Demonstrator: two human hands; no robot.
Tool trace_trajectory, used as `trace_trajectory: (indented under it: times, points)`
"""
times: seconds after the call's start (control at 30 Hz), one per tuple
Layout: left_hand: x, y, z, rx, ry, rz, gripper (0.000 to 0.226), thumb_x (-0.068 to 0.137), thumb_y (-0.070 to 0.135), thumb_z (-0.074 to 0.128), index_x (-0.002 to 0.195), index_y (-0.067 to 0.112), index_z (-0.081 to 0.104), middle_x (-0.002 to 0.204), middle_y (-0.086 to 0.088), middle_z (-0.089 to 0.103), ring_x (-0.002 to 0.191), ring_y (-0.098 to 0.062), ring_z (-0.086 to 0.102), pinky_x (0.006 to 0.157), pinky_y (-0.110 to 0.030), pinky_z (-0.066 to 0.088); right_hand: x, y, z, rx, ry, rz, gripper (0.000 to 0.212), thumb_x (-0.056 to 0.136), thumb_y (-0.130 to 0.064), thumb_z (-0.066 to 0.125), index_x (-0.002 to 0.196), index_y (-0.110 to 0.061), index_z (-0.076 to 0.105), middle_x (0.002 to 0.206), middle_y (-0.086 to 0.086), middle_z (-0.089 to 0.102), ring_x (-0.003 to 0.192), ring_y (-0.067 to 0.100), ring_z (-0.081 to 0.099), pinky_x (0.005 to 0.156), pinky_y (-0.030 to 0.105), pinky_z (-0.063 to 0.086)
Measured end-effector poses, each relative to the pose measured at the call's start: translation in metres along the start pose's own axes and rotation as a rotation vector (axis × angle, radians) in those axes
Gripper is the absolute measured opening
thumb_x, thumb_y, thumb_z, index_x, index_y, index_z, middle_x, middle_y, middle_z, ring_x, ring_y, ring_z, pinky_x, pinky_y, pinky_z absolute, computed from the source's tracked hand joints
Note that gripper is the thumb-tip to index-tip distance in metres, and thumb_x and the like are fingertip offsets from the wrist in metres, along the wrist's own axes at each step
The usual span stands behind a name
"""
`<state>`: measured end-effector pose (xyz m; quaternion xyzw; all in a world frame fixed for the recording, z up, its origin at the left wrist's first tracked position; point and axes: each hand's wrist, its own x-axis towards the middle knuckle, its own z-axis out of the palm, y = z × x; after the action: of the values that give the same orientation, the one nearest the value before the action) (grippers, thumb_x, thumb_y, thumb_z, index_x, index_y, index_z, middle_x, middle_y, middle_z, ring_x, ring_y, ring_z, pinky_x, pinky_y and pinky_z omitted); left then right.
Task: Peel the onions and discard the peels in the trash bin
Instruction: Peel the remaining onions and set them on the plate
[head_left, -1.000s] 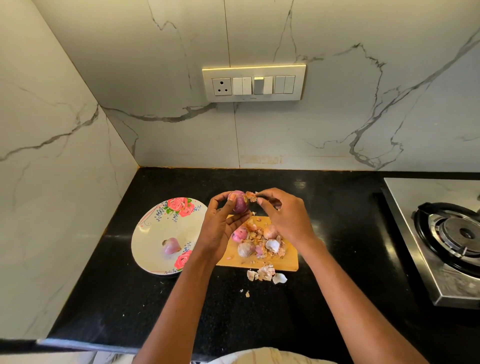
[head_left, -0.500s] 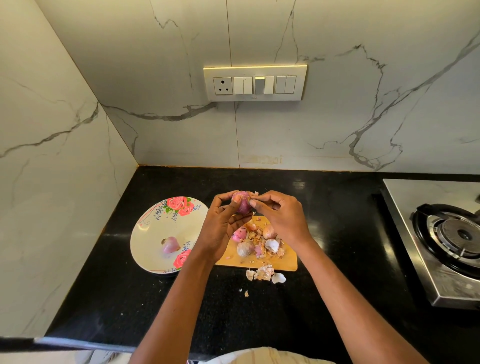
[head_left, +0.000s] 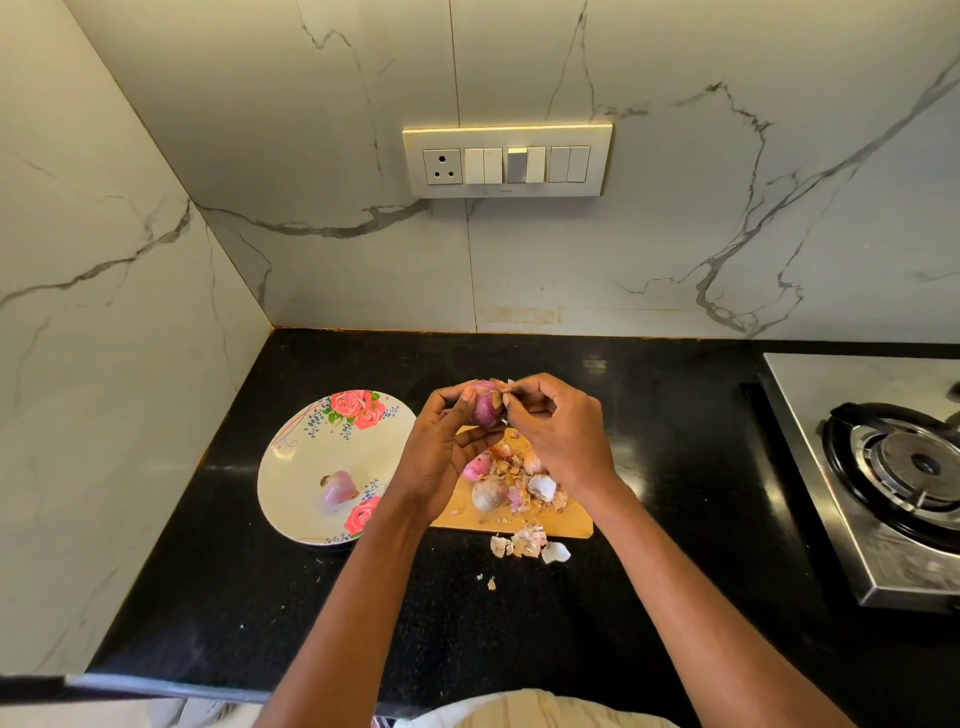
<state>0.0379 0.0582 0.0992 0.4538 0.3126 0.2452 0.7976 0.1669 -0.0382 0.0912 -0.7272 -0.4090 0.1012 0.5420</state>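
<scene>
My left hand (head_left: 441, 447) grips a small purple onion (head_left: 486, 404) above the wooden cutting board (head_left: 467, 514). My right hand (head_left: 558, 431) pinches a flap of dry peel (head_left: 506, 391) at the onion's top. On the board lie several more onions, one of them pale (head_left: 488, 493), among loose peels (head_left: 540, 491). More peels (head_left: 527, 543) lie on the counter just in front of the board. One peeled onion (head_left: 338, 487) sits on the floral plate (head_left: 296, 467) to the left. No trash bin is in view.
A black counter (head_left: 675, 467) runs into a marble-walled corner at the left. A steel gas stove (head_left: 893, 473) occupies the right side. A switch panel (head_left: 506, 162) is on the back wall.
My right hand moved back in against the onion after pulling away with a bit of peel, and now pinches peel at its top. My left hand kept holding the onion.
</scene>
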Motion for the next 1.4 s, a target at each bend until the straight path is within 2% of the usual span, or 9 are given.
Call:
trace_trajectory:
  times: [0.2,0.5,0.7,0.87,1.0,1.07,1.2,1.3,1.4]
  points:
    - [0.002,0.001,-0.001,0.005,0.0,0.007,0.041,0.1,0.028,0.055,0.136,0.009,0.053,0.126,-0.017,0.065,0.103,-0.027,0.074,0.086,-0.031,0.06,0.002,-0.002,-0.005,0.074,-0.09,0.007,0.024,0.095,-0.023,0.071,0.118,-0.017,0.073,0.11,-0.006,0.074,0.1,0.003,0.069,0.085,0.019,0.058]
    - [0.003,0.007,0.001,0.143,-0.048,0.041,0.032,0.104,0.027,0.052,0.132,0.013,0.056,0.125,-0.012,0.068,0.107,-0.03,0.072,0.09,-0.035,0.06,0.003,-0.002,-0.005,0.104,-0.01,-0.028,0.013,0.087,-0.022,0.078,0.098,-0.015,0.077,0.096,-0.006,0.072,0.094,0.006,0.067,0.08,0.016,0.054]
    - [0.003,0.005,0.004,0.146,-0.025,0.069,0.039,0.094,0.033,0.062,0.129,0.016,0.058,0.122,-0.011,0.07,0.112,-0.032,0.07,0.098,-0.043,0.057,0.001,-0.001,0.002,-0.096,0.024,-0.139,0.012,0.097,-0.021,0.067,0.105,-0.012,0.069,0.1,-0.001,0.067,0.092,0.011,0.062,0.078,0.02,0.053]
    - [0.002,-0.003,0.012,0.214,0.061,0.186,0.046,0.093,0.033,0.062,0.133,0.013,0.053,0.126,-0.013,0.066,0.111,-0.026,0.07,0.096,-0.041,0.058,-0.003,0.004,0.012,-0.304,0.11,-0.209,0.009,0.099,-0.018,0.061,0.104,-0.01,0.063,0.098,0.003,0.064,0.089,0.018,0.058,0.074,0.032,0.051]
    - [0.002,-0.012,0.02,0.223,0.119,0.206,0.033,0.101,0.025,0.057,0.132,0.013,0.053,0.123,-0.009,0.067,0.106,-0.018,0.072,0.09,-0.034,0.06,-0.006,0.006,0.015,-0.457,0.151,-0.239,0.01,0.099,-0.019,0.062,0.106,-0.011,0.062,0.098,0.003,0.064,0.085,0.018,0.058,0.073,0.034,0.05]
    - [0.002,-0.012,0.021,0.187,0.123,0.188,0.039,0.099,0.027,0.06,0.133,0.012,0.052,0.124,-0.011,0.066,0.107,-0.019,0.072,0.09,-0.033,0.06,-0.007,0.005,0.012,-0.377,0.129,-0.236,0.013,0.098,-0.02,0.064,0.109,-0.013,0.064,0.1,0.0,0.067,0.087,0.015,0.062,0.075,0.032,0.054]
    - [0.001,0.0,0.013,0.102,0.066,0.151,0.054,0.088,0.035,0.066,0.134,0.012,0.052,0.127,-0.013,0.066,0.114,-0.028,0.07,0.096,-0.039,0.058,-0.001,-0.002,-0.001,0.039,-0.022,-0.021,0.027,0.095,-0.026,0.07,0.121,-0.02,0.068,0.111,-0.013,0.07,0.103,-0.003,0.065,0.089,0.018,0.055]
    - [0.002,0.004,0.012,0.142,0.01,0.142,0.045,0.093,0.032,0.064,0.132,0.014,0.053,0.126,-0.012,0.068,0.113,-0.028,0.07,0.093,-0.036,0.059,0.001,0.001,-0.004,0.12,-0.032,0.07,0.025,0.091,-0.032,0.073,0.115,-0.023,0.074,0.11,-0.012,0.073,0.106,0.003,0.066,0.094,0.033,0.057]
    - [0.004,0.006,0.011,0.17,0.0,0.137,0.045,0.092,0.032,0.064,0.132,0.014,0.053,0.128,-0.012,0.067,0.114,-0.027,0.069,0.096,-0.039,0.058,0.001,0.001,-0.004,0.181,0.027,0.103,0.017,0.086,-0.031,0.078,0.101,-0.024,0.078,0.101,-0.012,0.074,0.101,0.006,0.068,0.093,0.039,0.058]
